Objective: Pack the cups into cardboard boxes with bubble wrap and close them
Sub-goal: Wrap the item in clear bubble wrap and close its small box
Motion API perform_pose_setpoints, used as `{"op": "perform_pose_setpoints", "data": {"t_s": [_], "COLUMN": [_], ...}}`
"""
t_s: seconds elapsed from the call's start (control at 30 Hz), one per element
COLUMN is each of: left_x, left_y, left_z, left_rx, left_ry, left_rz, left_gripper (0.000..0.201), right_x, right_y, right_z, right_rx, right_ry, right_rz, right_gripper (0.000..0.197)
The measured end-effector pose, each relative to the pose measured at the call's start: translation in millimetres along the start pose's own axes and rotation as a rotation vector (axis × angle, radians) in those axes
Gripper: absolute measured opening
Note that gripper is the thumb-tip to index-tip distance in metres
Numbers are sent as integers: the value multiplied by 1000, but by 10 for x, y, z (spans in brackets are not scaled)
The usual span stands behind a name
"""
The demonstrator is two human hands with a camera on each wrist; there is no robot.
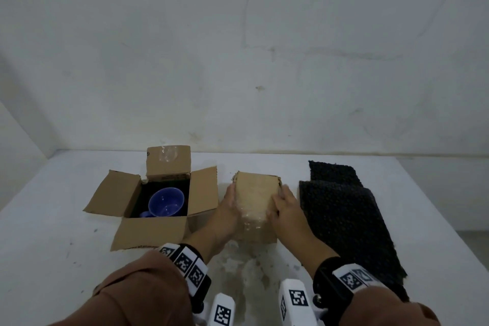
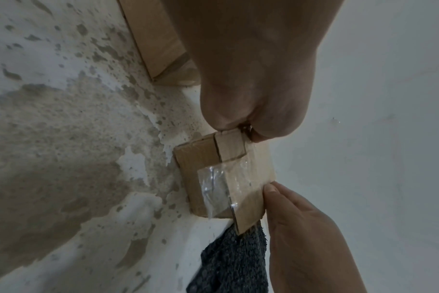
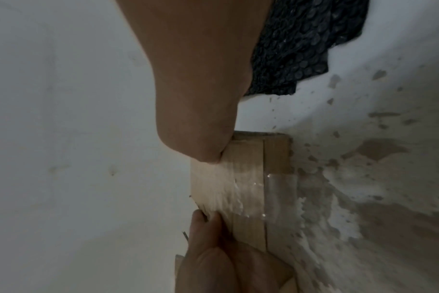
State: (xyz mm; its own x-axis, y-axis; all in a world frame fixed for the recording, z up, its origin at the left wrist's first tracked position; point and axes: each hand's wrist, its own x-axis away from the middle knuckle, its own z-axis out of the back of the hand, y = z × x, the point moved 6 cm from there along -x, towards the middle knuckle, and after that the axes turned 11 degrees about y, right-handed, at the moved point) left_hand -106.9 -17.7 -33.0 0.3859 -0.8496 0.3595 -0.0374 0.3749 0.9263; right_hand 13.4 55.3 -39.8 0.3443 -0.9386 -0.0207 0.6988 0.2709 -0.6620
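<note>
White table [image 1: 66, 259]: left hand [image 1: 229, 209] and right hand [image 1: 287, 206] press flat on closed cardboard box [image 1: 256, 193], fingers straight. Two boxes total; open box [image 1: 153, 230] holds one blue cup [image 1: 166, 202]; two black bubble wrap sheets [image 1: 344, 219].

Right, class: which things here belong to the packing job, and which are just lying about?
Job:
closed box, under left hand and right hand
open box
blue cup
black bubble wrap

Lying about:
table itself, with its stains
</note>
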Motion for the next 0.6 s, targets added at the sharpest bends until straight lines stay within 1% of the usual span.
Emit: {"op": "perform_pose_setpoints", "data": {"t_s": [0.07,0.13,0.17,0.27,0.33,0.4,0.47,0.53,0.6], "left_x": [-10,-48,-52,-63,-86,-96,-117,-107,-123], "left_y": [-104,-208,-240,-233,-190,-100,12,141,232], "left_z": [15,26,13,-45,-75,-47,-15,0,29], "left_rx": [-45,-72,-83,-68,-95,-119,-107,-88,-101], "left_ry": [48,109,133,148,147,195,218,200,195], "left_rz": [82,152,162,164,168,177,161,131,132], "left_gripper": [62,63,62,56,43,34,42,50,39], "right_x": [51,88,104,106,99,82,56,6,-71], "right_y": [30,46,42,16,-23,-105,-193,-268,-324], "right_z": [-82,-84,-60,31,120,239,354,453,532], "right_rx": [78,83,65,-20,-68,-88,-88,-96,-106], "right_ry": [-20,-12,-12,-31,-63,-68,-73,-88,-102], "right_rz": [-15,-60,-78,-137,-188,-202,-205,-212,-225], "right_gripper": [48,50,50,55,59,54,49,51,50]}}
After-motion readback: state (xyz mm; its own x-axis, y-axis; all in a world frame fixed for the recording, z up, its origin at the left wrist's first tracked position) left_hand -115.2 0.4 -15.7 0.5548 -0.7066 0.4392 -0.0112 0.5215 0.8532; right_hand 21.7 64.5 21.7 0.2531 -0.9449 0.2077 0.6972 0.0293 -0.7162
